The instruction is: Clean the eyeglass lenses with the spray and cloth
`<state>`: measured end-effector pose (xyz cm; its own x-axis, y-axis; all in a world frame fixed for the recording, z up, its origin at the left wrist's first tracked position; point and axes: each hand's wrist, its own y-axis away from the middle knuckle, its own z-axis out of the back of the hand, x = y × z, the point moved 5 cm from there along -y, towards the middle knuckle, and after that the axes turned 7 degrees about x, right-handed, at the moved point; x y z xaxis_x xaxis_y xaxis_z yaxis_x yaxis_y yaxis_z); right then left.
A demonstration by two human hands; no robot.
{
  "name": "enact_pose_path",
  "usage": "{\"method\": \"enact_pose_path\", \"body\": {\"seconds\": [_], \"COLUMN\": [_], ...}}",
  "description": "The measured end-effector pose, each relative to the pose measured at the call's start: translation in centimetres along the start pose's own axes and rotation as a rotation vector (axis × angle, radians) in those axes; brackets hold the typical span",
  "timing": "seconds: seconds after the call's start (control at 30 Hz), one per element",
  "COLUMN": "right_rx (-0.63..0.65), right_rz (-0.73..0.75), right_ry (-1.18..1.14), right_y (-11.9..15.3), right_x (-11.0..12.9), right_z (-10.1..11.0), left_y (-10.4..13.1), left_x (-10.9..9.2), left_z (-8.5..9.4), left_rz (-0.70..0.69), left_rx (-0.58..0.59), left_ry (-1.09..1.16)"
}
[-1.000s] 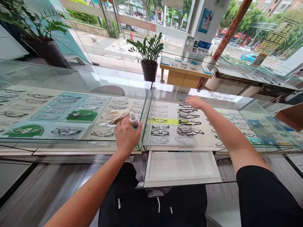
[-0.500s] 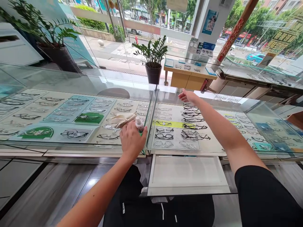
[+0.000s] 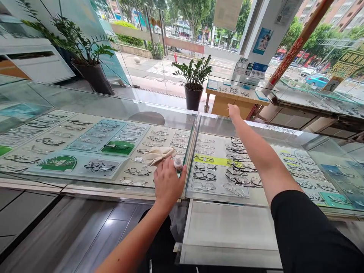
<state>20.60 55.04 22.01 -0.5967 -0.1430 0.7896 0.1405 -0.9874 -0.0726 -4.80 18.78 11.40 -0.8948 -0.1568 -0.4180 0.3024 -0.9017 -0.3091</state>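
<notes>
On the glass counter top, my left hand (image 3: 168,181) is wrapped round a small white-capped bottle (image 3: 178,163), with the thumb on its right side. A crumpled beige cloth (image 3: 157,155) lies just beyond the fingers of that hand, touching them. My right arm stretches far forward over the right-hand display case (image 3: 216,125). At its end, my right hand (image 3: 234,112) is by the case's far edge, fingers partly hidden behind the hand and one pointing left. Nothing shows in it. Rows of eyeglasses (image 3: 204,176) sit under the glass.
An open white drawer (image 3: 227,227) juts out below the right case. Another glass case (image 3: 99,102) extends to the left. Beyond the counter stand a potted plant (image 3: 193,96), a round stool (image 3: 146,118) and a wooden display table (image 3: 222,102).
My right hand has reached further forward, its fingers now less visible. My left hand stays on the bottle beside the cloth. The camera view has tilted and shifted.
</notes>
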Motion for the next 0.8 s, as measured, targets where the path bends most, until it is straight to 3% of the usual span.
{"method": "enact_pose_path", "body": {"seconds": [0.13,0.27,0.37,0.43,0.5,0.57,0.6,0.67,0.8], "right_rx": [0.139,0.298,0.572,0.838,1.118,1.265,1.26,1.132,0.851], "right_rz": [-0.049,-0.021,0.087,0.063,-0.042,-0.159,-0.195,-0.207,-0.197], "right_ry": [-0.162,-0.209,-0.087,0.063,0.228,0.371,0.445,0.593,0.81], "right_y": [4.4,13.7,23.3,30.2,36.6,41.2,42.6,43.6,41.5], "right_x": [0.9,2.0,2.8,2.3,0.3,-2.7,-4.4,-7.8,-13.3], "right_z": [-0.6,0.2,1.9,2.7,3.0,2.7,2.4,1.3,-0.9], "left_y": [-0.1,-0.1,0.1,0.2,0.2,0.1,0.1,0.1,-0.1], "left_x": [-0.1,-0.1,-0.1,-0.3,-0.5,-0.6,-0.6,-0.3,1.4], "left_z": [-0.1,-0.1,-0.2,-0.2,-0.2,-0.1,0.1,0.4,1.3], "left_rz": [0.012,0.04,0.083,0.108,0.12,0.116,0.11,0.097,0.046], "left_rx": [-0.005,-0.037,-0.062,-0.066,-0.057,-0.046,-0.041,-0.035,-0.039], "left_ry": [0.023,0.034,0.047,0.058,0.067,0.077,0.083,0.092,0.072]}}
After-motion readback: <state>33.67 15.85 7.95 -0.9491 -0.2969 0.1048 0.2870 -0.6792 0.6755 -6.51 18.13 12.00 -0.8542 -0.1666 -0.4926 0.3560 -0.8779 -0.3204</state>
